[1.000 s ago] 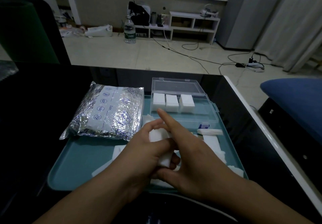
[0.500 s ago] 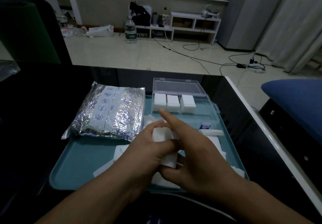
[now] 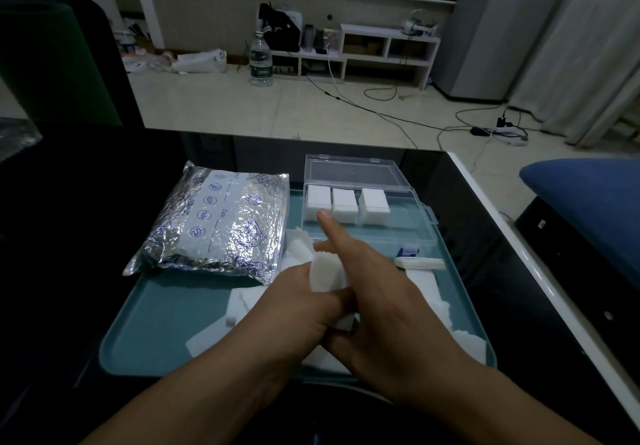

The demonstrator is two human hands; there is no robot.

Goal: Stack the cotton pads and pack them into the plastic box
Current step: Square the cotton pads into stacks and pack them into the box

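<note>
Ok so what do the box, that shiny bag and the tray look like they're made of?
Box: clear hard plastic; the white pad stacks show through its walls.
Bag: looks like metallised foil film, crinkled and mirror-shiny, with blue print.
Tray: probably moulded plastic, smooth matte teal with a rounded rim.

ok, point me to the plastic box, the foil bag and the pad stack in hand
plastic box (image 3: 417, 233): head view, bare front part of its clear wall.
foil bag (image 3: 214, 222): head view, middle of its printed face.
pad stack (image 3: 327, 271): head view, white face showing between the hands.

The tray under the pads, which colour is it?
Teal; the tray shows best in the head view, the only one.
</note>
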